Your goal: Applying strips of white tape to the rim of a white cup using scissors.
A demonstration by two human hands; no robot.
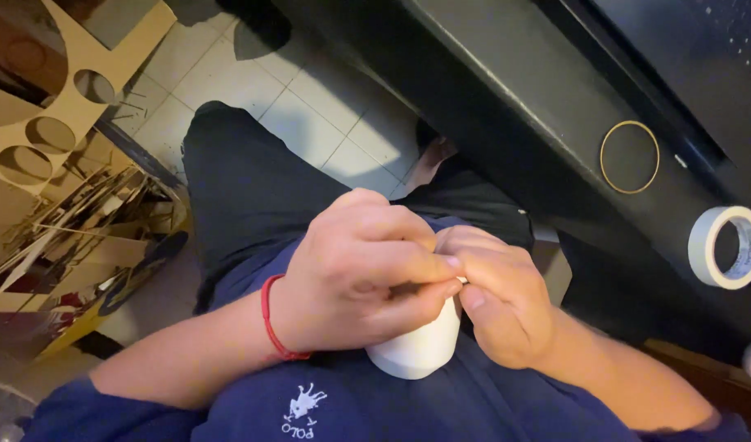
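Where the head camera looks straight down, two bare hands are seen pressed together over a lap clothed in dark trousers [253,188] and a navy shirt [375,401]. A white roll of tape [420,348] is held against the shirt, at the centre of the view and mostly hidden under the hands. The left hand [355,274] is curled closed over the top of the roll, thumb and forefinger pinched at its upper edge. A red cord bracelet [269,323] is worn on that wrist. The right hand [498,299] is closed against the roll's right side, its fingertips [472,296] meeting those of the left; whether anything is pinched between them cannot be told. A black table [506,90] is seen above the hands, with a rubber band [629,156] and a second roll of white tape [726,247] lying on it, well apart from the hands. Cut cardboard sheets [40,131] with round holes are stacked at the left, over a pale tiled floor [302,115]
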